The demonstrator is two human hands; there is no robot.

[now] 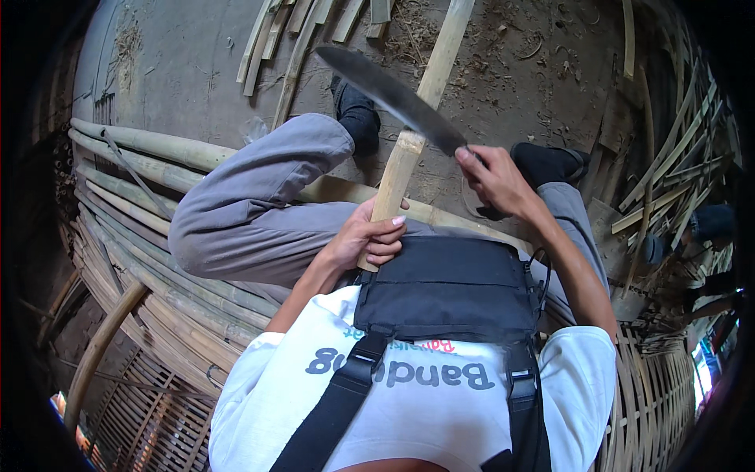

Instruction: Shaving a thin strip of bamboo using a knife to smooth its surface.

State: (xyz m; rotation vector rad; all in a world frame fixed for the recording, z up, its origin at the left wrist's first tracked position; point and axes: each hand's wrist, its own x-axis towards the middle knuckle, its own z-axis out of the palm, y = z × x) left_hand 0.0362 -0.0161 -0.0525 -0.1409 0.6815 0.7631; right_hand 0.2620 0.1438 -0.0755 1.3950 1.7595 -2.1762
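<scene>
My left hand [368, 236] is wrapped round the near end of a long bamboo strip [397, 171], which slants up and away from my lap. A machete [377, 85] with a broad dark blade is gripped by its handle in my right hand [500, 182]. Its blade lies across the strip near a pale node, pointing to the upper left. From this view I cannot tell whether the blade touches the bamboo. The strip's far end runs out of the top of the picture.
Bamboo poles [149, 161] are stacked at the left, with one passing under my legs. Several split strips [271, 39] lie on the floor ahead. Thin slivers [672, 165] pile up at the right, and shavings [543, 55] litter the ground. A black pouch [448, 287] sits against my chest.
</scene>
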